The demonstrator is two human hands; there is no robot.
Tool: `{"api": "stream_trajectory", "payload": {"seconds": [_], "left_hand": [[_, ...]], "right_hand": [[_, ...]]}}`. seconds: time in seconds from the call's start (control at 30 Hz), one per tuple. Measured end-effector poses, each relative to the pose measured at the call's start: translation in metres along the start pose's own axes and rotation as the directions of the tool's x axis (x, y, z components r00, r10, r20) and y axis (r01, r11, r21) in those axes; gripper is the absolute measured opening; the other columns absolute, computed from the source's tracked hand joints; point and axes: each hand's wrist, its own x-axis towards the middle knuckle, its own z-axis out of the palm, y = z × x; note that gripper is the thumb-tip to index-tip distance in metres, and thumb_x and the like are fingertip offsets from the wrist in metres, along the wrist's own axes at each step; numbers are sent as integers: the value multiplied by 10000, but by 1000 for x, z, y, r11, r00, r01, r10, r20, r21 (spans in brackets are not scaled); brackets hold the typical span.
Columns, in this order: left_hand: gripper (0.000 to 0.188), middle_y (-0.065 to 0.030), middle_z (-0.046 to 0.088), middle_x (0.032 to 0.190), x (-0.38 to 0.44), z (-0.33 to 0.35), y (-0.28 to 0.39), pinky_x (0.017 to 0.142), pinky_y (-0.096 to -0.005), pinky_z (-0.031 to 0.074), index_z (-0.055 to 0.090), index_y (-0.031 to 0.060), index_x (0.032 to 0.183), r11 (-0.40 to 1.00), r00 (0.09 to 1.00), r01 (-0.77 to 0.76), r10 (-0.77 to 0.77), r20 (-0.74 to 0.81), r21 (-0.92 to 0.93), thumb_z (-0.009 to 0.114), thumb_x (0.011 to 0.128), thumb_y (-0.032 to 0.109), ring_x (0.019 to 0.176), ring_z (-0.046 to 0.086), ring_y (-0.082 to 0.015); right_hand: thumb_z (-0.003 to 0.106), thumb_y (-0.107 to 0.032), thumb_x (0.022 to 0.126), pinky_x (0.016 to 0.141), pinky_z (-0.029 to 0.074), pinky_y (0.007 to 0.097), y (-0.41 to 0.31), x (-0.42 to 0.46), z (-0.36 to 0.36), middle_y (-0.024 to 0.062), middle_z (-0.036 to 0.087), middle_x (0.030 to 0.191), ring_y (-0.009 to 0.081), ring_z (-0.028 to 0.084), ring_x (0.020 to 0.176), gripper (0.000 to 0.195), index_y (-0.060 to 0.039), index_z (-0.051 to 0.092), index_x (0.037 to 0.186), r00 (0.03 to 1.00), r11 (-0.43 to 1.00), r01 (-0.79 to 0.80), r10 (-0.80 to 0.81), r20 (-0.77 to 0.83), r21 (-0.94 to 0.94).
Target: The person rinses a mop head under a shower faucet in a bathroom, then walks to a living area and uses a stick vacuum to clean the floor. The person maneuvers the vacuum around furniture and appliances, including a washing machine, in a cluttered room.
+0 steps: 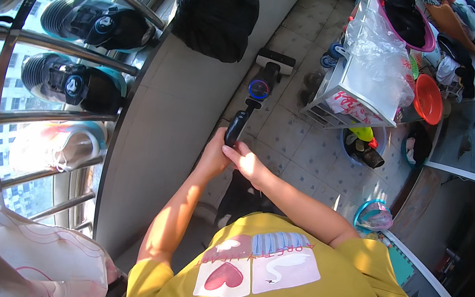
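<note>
Both of my hands are on the black handle (235,129) of a cordless floor cleaner. My left hand (213,154) wraps the grip from the left, and my right hand (245,161) holds it from the right. Beyond the handle, the dark body (266,81) carries a round display with a glowing blue and red ring. At its far end the white-and-black floor head (276,61) rests on the tiled floor (284,128), close to the low wall on the left.
A white rack (362,82) with plastic bags stands to the right, roller skates (332,56) beside it. Past it are a bucket (360,157) of items and a red basin (429,99). A black bag (216,11) sits on the left ledge; shoes (74,82) rest among window bars.
</note>
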Motion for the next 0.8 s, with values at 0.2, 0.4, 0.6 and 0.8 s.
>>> {"api": "stream_trajectory", "payload": {"seconds": [0.2, 0.4, 0.6, 0.8], "left_hand": [[641, -214, 483, 1137, 56, 7, 13, 913, -368, 391, 351, 15, 1304, 954, 973, -197, 219, 74, -227, 649, 748, 124, 1073, 490, -307], [762, -214, 415, 1164, 88, -20, 9, 914, -362, 392, 313, 91, 1363, 990, 975, -128, 135, 174, -52, 689, 705, 171, 1084, 438, -344], [692, -182, 304, 1290, 127, -30, -2, 973, -361, 360, 379, 80, 1323, 971, 967, -179, 204, 156, -157, 660, 693, 142, 1174, 389, -326], [600, -145, 235, 1367, 138, -38, 5, 1017, -387, 338, 429, 105, 1299, 933, 977, -172, 203, 67, -317, 542, 717, 7, 1259, 325, -298]], "right_hand": [[533, -382, 894, 873, 391, 285, -27, 56, -16, 77, 570, 1016, 145, 521, 969, 449, -4, 496, 1132, 970, 970, 177, -142, -198, 169], [551, -330, 888, 751, 425, 270, -47, 91, -4, 27, 560, 896, 113, 527, 817, 279, -63, 547, 969, 903, 879, 306, -146, -405, 367], [582, -310, 869, 734, 436, 287, -73, 124, -15, 24, 569, 820, 124, 548, 808, 256, -69, 530, 938, 884, 864, 299, -92, -457, 405], [636, -293, 826, 539, 465, 258, -92, 167, -56, 26, 545, 730, 126, 541, 610, 266, -86, 508, 932, 718, 817, 424, -40, -695, 390]]}}
